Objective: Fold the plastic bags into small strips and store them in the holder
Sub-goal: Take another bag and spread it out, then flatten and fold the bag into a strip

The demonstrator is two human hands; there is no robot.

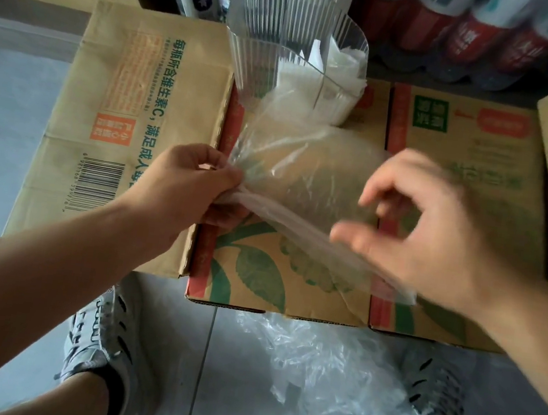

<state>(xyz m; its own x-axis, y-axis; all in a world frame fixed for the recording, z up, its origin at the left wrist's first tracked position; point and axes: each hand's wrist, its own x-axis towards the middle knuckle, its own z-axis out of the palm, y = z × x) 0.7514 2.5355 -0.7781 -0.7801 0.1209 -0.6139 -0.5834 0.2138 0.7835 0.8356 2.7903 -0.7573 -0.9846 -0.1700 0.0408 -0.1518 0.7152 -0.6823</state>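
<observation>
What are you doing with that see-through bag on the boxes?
A person is folding a clear plastic bag on top of cardboard boxes. The left hand pinches one end; the right hand is at the other end, too blurred to tell whether it grips. The near edge is already doubled into a band. Behind stands a clear ribbed holder with some bags inside, and more crumpled bags lie on the floor.

A bag (pixel 303 183) is pinched at its left end by the left hand (pixel 185 186) above boxes (pixel 462 154). The blurred right hand (pixel 429 223) is curled over its right part. A holder (pixel 286 36) is stood behind.
</observation>
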